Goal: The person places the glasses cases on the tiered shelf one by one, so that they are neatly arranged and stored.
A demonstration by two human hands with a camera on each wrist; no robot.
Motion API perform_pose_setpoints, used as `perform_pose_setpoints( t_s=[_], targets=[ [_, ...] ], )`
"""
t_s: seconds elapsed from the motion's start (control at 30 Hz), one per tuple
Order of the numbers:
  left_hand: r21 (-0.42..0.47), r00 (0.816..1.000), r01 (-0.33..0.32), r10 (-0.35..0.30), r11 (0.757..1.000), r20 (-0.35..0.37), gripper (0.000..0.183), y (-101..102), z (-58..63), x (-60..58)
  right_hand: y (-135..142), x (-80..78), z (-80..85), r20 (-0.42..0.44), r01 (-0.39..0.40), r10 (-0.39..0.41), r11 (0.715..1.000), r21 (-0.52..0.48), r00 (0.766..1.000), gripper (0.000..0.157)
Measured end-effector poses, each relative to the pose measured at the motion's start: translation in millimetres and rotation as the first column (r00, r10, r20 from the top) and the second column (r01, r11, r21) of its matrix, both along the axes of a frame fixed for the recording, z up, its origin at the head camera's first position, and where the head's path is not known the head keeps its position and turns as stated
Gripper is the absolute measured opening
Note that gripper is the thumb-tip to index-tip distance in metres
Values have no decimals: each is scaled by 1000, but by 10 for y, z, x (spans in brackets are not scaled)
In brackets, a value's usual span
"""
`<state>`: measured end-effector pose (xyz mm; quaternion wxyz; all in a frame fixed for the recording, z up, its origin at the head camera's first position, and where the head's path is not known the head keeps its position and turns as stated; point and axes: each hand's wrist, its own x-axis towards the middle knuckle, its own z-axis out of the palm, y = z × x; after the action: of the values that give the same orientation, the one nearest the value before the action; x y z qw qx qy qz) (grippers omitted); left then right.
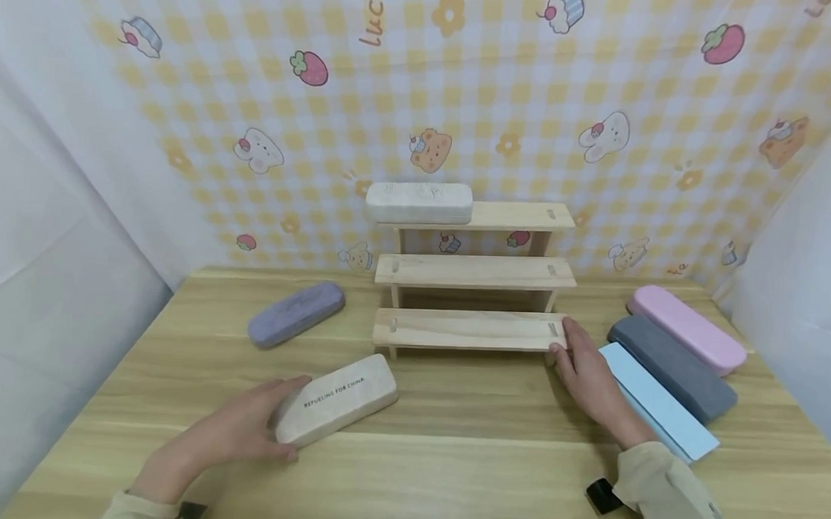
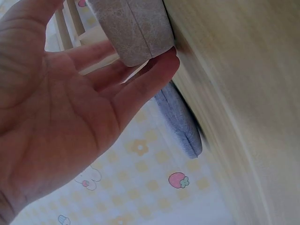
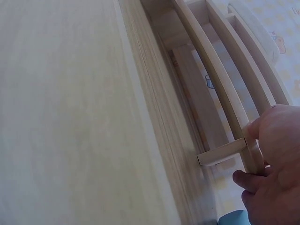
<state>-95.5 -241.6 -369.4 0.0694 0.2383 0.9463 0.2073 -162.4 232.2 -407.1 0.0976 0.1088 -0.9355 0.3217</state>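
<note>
A beige glasses case printed "REFUELING FOR CHINA" lies aslant on the table. My left hand holds its near-left end between thumb and fingers. In the left wrist view, fingertips rest along the end of that case, and the palm stays apart from it. A three-step wooden shelf stands at the back. My right hand grips the right end of its lowest step, thumb at the front edge. The right wrist view shows those fingers around the step's end. A whitish glasses case sits on the top step, at the left.
Left of the shelf lies a purple glasses case. Pink, dark grey and light blue cases lie side by side at the right, close to my right forearm. A checked curtain hangs behind the shelf.
</note>
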Motion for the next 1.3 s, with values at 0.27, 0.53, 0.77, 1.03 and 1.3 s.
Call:
perform_pose_setpoints(
  t_s=[0.27,0.53,0.77,1.03,1.3],
  targets=[
    [-7,998,6,-6,1000,-60,86,20,-49,15,16,21,7,-18,-11,11,1000,9,1000,56],
    [-20,998,-13,11,1000,-68,87,41,-30,27,24,71,16,-1,-4,4,1000,-8,1000,56],
    [-53,997,-15,10,998,-81,86,72,-6,26,26,99,0,-32,4,-4,1000,-3,999,55],
    [-67,994,-24,17,997,-104,82,92,-36,2,29,60,37,-44,-20,21,1000,8,999,54],
    [-69,990,-4,-6,998,-139,81,75,-9,16,8,36,26,-27,-30,31,1000,7,999,56]
  ],
)
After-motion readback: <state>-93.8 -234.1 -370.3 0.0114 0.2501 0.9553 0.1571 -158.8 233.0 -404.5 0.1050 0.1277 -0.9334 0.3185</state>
